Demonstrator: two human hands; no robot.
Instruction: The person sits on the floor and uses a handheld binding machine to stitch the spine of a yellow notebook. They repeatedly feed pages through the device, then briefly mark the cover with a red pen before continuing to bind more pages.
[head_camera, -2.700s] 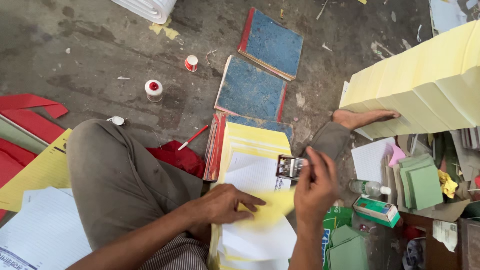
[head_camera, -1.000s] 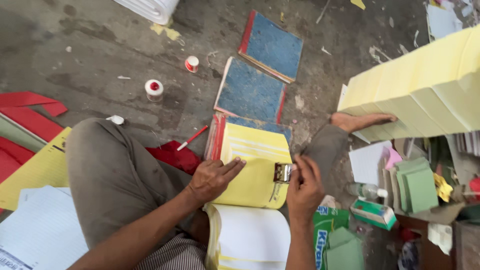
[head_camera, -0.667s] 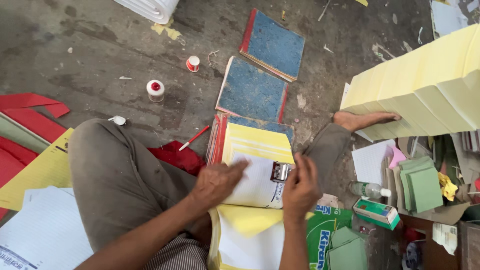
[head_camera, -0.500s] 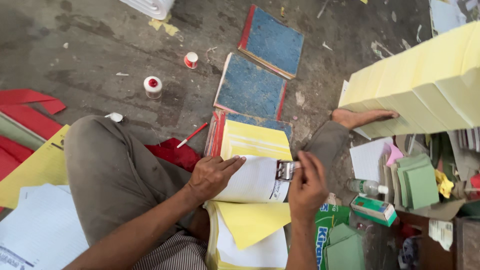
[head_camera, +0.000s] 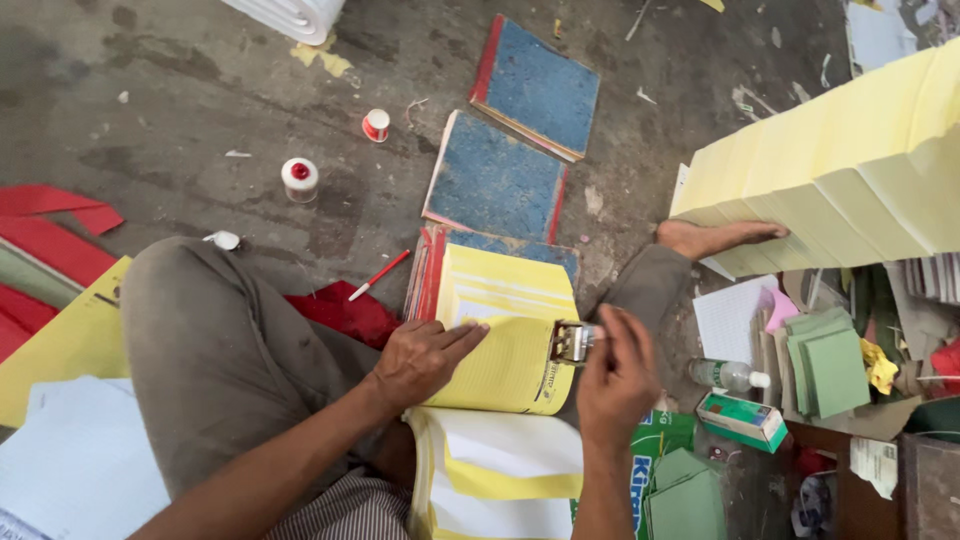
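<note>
Pad: yellow ruled paper pad (head_camera: 510, 350) lies on the person's lap and floor, long axis running away from the person.
Left hand: left hand (head_camera: 420, 358) lies flat on the pad, fingers together.
Right hand: right hand (head_camera: 615, 375) has fingers pinched on a metal binder clip (head_camera: 572, 341) at the pad's right edge.
Around: blue cloth-textured book covers (head_camera: 500, 185), yellow paper stack (head_camera: 850, 170), red-capped glue bottle (head_camera: 299, 178).

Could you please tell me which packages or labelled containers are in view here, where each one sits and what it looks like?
Small green and white cardboard box: lying at the right, below the bottle.
Clear plastic bottle with white cap: on its side, right of the right hand.
Green printed bag: flat under that wrist, white lettering.
</note>
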